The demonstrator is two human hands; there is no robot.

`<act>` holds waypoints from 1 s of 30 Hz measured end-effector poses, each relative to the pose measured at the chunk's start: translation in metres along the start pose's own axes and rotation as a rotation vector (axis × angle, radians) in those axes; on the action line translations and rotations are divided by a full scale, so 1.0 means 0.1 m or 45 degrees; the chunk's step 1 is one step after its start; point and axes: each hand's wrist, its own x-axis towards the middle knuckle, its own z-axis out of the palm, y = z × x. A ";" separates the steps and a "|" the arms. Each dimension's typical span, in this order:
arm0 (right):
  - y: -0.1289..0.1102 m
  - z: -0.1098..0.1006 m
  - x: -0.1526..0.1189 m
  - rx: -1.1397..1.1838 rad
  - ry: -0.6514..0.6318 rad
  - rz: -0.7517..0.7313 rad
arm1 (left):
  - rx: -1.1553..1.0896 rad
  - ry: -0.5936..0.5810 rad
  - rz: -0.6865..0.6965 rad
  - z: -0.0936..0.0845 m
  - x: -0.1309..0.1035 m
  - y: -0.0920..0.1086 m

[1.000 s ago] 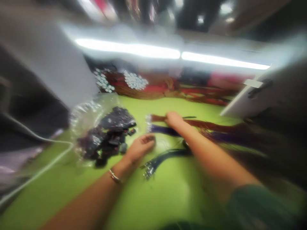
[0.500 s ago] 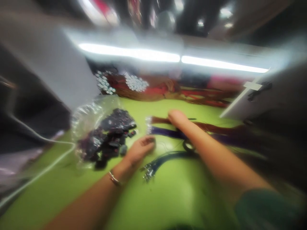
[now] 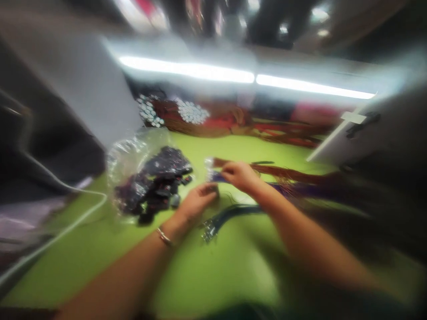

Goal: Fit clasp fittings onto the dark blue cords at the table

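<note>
My left hand [image 3: 196,202], with a bracelet at the wrist, has its fingers pinched on a small dark piece beside the wire ends. Just to its right, my right hand [image 3: 242,175] has its fingers pressed together over the purple wires [image 3: 218,177]; what they grip is too blurred to make out. Brown wires [image 3: 218,162] with pale ends lie behind the purple ones. Nearer to me, a dark blue wire bundle [image 3: 230,212] with metal terminals curves across the green table [image 3: 213,280]. A clear bag [image 3: 125,155] with black connectors [image 3: 163,186] spilling out lies left of my left hand.
More red and brown wire bundles [image 3: 220,122] with white ends [image 3: 192,112] lie along the back, below a bright tube light [image 3: 187,69]. Grey panels stand at both sides. A white cable [image 3: 63,231] crosses the left side of the table.
My right hand has moved left and slightly nearer, from the brown wires to the purple ones beside my left hand. The view has shifted a little.
</note>
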 end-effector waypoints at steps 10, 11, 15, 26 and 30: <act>0.18 0.19 -0.59 0.033 0.022 0.237 | -0.112 -0.029 -0.146 0.15 -0.10 0.12; 0.19 0.19 -0.58 0.051 0.009 0.238 | -0.106 -0.034 -0.152 0.15 -0.11 0.12; 0.21 0.17 -0.53 0.195 -0.033 0.238 | -0.088 -0.044 -0.194 0.14 -0.11 0.12; 0.19 0.19 -0.48 0.235 -0.132 0.318 | -0.082 -0.090 -0.216 0.13 -0.09 0.09; 0.18 0.19 -0.48 0.257 -0.130 0.347 | -0.049 -0.097 -0.203 0.11 -0.10 0.07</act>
